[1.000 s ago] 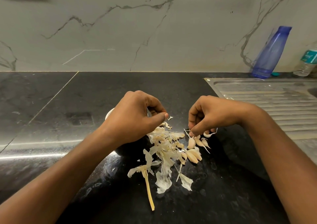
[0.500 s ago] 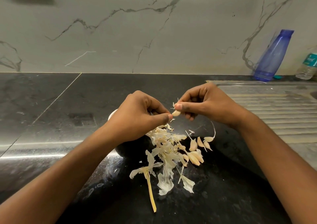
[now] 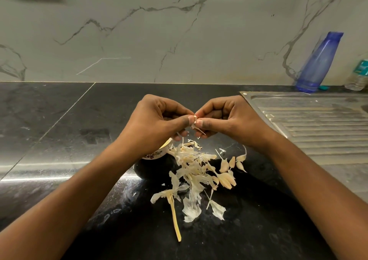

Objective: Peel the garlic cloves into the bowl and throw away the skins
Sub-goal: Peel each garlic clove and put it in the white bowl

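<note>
From my feed I see both hands raised over the middle of the worktop (image 3: 59, 120), knuckles nearly touching. The left hand (image 3: 157, 124) and right hand (image 3: 231, 118) each pinch the same clove (image 3: 194, 121) between thumb and forefinger, the other fingers curled under. A shred of skin hangs from it below the thumbs.

The bowl (image 3: 159, 152) sits on the worktop under the left wrist, mostly hidden, so I can't tell what is in it. Just right of it the skins (image 3: 191, 166) lie in a loose heap that spreads toward the near edge, with a dry stalk (image 3: 175, 216) pointing at that edge. Unpeeled cloves (image 3: 227, 172) lie at the heap's right side, touching it.

A drainboard (image 3: 318, 124) takes up the worktop's right end. In the back right corner a blue bottle (image 3: 318, 64) leans on the wall, a clear bottle (image 3: 358, 76) beside it.
</note>
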